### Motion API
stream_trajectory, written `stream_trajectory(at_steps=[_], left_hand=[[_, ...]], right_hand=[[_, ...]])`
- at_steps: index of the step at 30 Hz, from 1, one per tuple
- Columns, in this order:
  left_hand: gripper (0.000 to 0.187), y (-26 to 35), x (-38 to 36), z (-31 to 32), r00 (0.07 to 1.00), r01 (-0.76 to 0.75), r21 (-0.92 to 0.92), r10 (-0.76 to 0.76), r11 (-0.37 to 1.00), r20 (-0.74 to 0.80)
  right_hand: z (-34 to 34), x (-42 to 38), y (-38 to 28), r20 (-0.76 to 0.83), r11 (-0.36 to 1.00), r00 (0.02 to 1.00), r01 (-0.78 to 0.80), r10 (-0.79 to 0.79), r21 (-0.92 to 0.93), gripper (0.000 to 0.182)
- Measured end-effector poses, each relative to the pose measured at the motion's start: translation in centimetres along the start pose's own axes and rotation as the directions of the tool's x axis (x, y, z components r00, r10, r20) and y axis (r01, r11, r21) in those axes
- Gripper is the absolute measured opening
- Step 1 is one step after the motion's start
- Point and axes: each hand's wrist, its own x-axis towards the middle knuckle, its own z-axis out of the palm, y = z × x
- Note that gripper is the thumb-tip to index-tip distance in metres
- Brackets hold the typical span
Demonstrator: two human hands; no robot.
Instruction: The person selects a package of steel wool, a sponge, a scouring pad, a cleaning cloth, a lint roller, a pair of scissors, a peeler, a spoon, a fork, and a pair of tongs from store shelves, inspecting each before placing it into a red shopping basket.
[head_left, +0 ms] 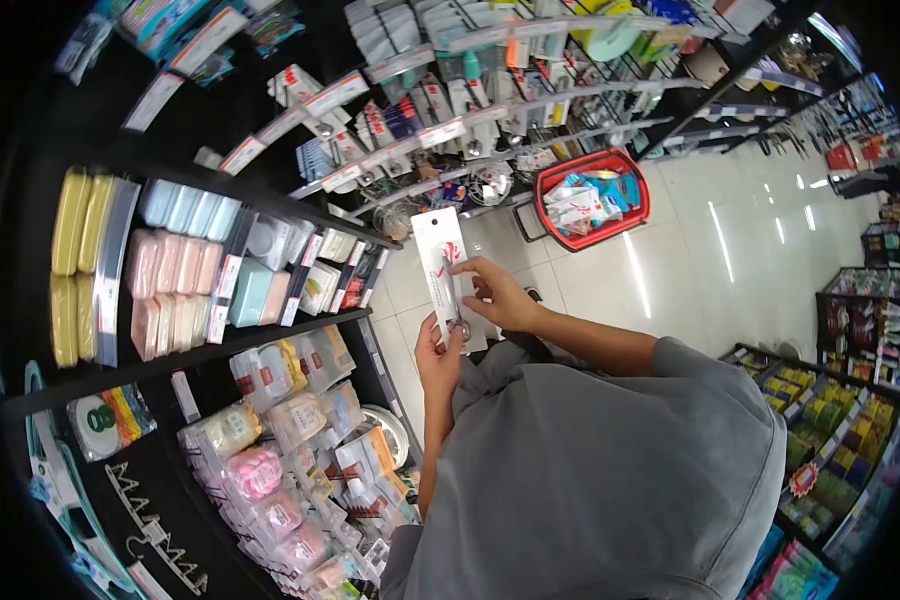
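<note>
A white hanging card pack with red print is held upright in front of my grey shirt. Fixed to the card is a long, thin metal utensil with a rounded lower end; its exact kind is too small to tell. My left hand grips the card's lower end, thumb over the front. At the card's right edge is my right hand, with its fingers bent and the index fingertip on the front near the utensil's upper part. Some of its fingers are hidden from view.
A red shopping basket with packaged goods stands on the tiled floor. Left are shelves of soap-box-like cases and hanging pink sponge packs. Carded kitchenware lines the rack ahead. More shelving is at right.
</note>
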Motion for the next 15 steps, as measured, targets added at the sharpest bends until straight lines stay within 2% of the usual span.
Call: stream_trajectory(at_steps=[1, 2, 3, 4, 5, 6, 7, 8, 9, 11, 13, 14, 15], left_hand=[[0.042, 1.0, -0.2, 0.6, 1.0, -0.01, 0.067, 0.009, 0.998, 0.002], [0.039, 2.1, -1.0, 1.6, 0.992, -0.023, 0.13, 0.039, 0.991, -0.117], [0.039, 3.1, -1.3, 2.3, 0.994, -0.022, 0.128, 0.035, 0.991, -0.101], [0.034, 3.8, -1.4, 2.9, 0.948, -0.232, 0.339, 0.289, 0.912, -0.129], [0.03, 4.3, -1.5, 3.2, 0.843, -0.401, 0.535, 0.528, 0.744, -0.101], [0.021, 4.8, -1.1, 3.3, 0.741, -0.543, 0.625, 0.67, 0.561, 0.042], [0.021, 5.6, -1.1, 3.8, 0.745, -0.544, 0.621, 0.665, 0.564, 0.049], [0.021, 6.7, -1.5, 4.3, 0.701, -0.589, 0.676, 0.695, 0.442, 0.156], [0.023, 7.2, -1.8, 4.7, 0.654, -0.627, 0.714, 0.708, 0.311, 0.266], [0.029, 6.7, -1.8, 5.4, 0.68, -0.629, 0.695, 0.681, 0.349, 0.272], [0.04, 6.8, -1.7, 6.1, 0.654, -0.666, 0.66, 0.699, 0.349, 0.291], [0.043, 7.1, -1.6, 6.4, 0.612, -0.69, 0.664, 0.721, 0.288, 0.324], [0.043, 6.7, -1.6, 6.8, 0.611, -0.695, 0.657, 0.72, 0.29, 0.329]], right_hand=[[-0.3, -0.1, 0.0, -0.017, 1.0, 1.0, -0.009, 0.009, -0.001, 0.046], [-0.6, -0.1, 0.0, -0.042, 0.995, 0.998, 0.047, -0.043, 0.089, 0.048], [-0.9, -0.2, 0.0, -0.071, 0.979, 0.993, 0.106, -0.095, 0.175, 0.049], [-1.2, -0.3, -0.3, -0.011, 0.921, 0.996, 0.088, -0.091, 0.381, 0.05], [-1.8, -0.6, -0.8, -0.024, 0.921, 0.996, 0.086, -0.084, 0.38, 0.05], [-2.6, -0.9, -1.8, 0.11, 0.771, 0.992, -0.024, -0.06, 0.636, 0.053], [-3.2, -1.1, -2.3, 0.244, 0.55, 0.967, -0.162, -0.079, 0.819, 0.059], [-3.6, -1.3, -2.4, 0.308, 0.458, 0.937, -0.205, -0.162, 0.865, 0.071], [-3.8, -1.6, -2.6, 0.303, 0.451, 0.941, -0.208, -0.15, 0.868, 0.071], [-4.7, -2.2, -3.6, 0.299, 0.364, 0.923, -0.199, -0.242, 0.91, 0.085], [-5.5, -2.8, -3.8, 0.3, 0.349, 0.934, -0.221, -0.192, 0.911, 0.084], [-5.8, -2.9, -3.4, 0.304, 0.336, 0.928, -0.222, -0.215, 0.915, 0.081], [-6.1, -3.1, -3.2, 0.306, 0.324, 0.922, -0.221, -0.239, 0.92, 0.078]])
